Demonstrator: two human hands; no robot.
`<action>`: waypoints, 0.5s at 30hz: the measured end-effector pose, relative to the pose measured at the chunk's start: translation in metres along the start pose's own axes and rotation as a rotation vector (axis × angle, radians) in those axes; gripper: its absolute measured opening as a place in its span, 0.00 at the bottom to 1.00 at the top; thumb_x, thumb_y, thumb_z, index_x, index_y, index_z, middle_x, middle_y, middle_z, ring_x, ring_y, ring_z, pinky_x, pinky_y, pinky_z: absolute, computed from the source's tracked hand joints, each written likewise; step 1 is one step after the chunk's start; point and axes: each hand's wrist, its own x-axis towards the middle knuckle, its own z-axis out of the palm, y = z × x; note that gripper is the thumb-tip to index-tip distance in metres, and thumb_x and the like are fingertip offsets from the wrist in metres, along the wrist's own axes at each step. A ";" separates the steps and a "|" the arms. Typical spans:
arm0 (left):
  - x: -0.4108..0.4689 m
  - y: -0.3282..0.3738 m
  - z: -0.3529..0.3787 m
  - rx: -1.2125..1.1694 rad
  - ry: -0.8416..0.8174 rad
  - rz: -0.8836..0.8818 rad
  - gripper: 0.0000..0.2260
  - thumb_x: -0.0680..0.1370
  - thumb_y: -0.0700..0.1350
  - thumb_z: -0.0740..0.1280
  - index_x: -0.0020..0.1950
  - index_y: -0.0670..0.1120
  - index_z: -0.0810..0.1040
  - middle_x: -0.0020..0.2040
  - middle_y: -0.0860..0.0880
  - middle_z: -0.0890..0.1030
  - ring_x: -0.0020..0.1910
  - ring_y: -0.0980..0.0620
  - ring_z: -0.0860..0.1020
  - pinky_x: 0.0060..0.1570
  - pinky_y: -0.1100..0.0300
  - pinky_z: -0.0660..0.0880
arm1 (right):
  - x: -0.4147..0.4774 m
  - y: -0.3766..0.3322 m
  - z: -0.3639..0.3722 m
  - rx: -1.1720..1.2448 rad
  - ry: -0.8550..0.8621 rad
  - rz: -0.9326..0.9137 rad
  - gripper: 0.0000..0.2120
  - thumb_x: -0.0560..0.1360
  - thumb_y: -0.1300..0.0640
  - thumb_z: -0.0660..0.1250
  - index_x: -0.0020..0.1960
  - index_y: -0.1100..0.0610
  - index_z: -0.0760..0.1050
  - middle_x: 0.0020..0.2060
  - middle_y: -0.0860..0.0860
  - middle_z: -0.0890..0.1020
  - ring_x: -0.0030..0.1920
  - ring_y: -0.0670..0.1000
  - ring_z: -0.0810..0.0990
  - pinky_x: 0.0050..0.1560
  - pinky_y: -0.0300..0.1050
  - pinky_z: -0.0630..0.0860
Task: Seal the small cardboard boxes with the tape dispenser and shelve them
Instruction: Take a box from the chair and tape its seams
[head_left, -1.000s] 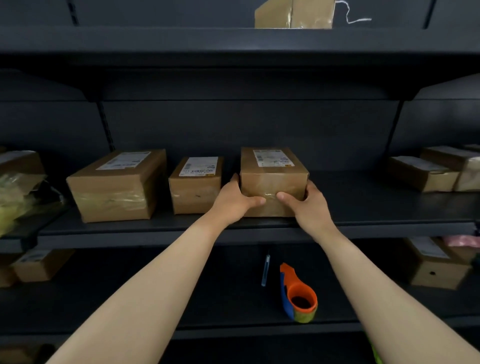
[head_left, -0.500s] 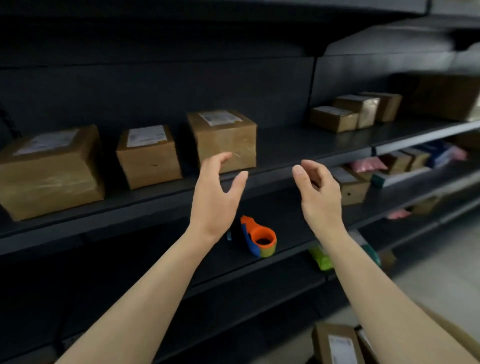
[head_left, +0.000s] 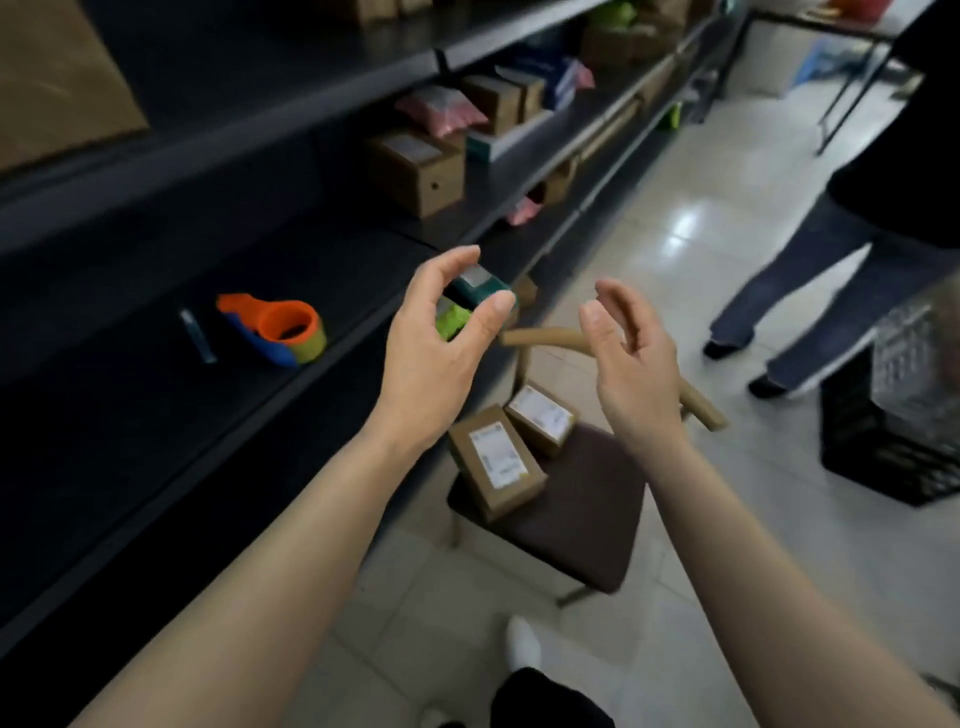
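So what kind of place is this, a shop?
Probably a stockroom or parcel store, not a shop: long dark shelves hold labelled cardboard boxes, a tape dispenser lies on one shelf, and two more boxes wait on a chair.

Both bare forearms reach forward from the bottom of the view, side by side and apart. The left hand (head_left: 436, 343) is raised with thumb and fingers loosely curved, holding nothing. The right hand (head_left: 626, 364) stands edge-on, fingers relaxed and slightly bent, also empty.
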 end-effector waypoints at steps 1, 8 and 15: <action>-0.001 -0.009 0.011 0.004 -0.029 -0.023 0.18 0.78 0.48 0.68 0.67 0.48 0.71 0.63 0.55 0.75 0.65 0.62 0.71 0.66 0.63 0.66 | -0.001 0.011 -0.008 -0.009 0.021 0.031 0.20 0.78 0.54 0.64 0.69 0.56 0.69 0.62 0.47 0.74 0.62 0.40 0.72 0.57 0.22 0.68; 0.006 -0.126 0.058 0.147 -0.133 -0.307 0.20 0.78 0.50 0.67 0.69 0.49 0.70 0.66 0.54 0.73 0.67 0.59 0.69 0.68 0.61 0.65 | -0.002 0.130 -0.015 -0.061 0.002 0.341 0.22 0.78 0.51 0.65 0.69 0.56 0.69 0.62 0.46 0.74 0.61 0.42 0.72 0.47 0.19 0.67; 0.002 -0.271 0.093 0.337 -0.268 -0.492 0.22 0.78 0.52 0.66 0.71 0.48 0.68 0.69 0.52 0.70 0.67 0.58 0.67 0.58 0.67 0.63 | -0.004 0.257 0.011 -0.109 -0.058 0.642 0.31 0.76 0.44 0.66 0.74 0.57 0.63 0.69 0.51 0.71 0.69 0.49 0.69 0.67 0.43 0.67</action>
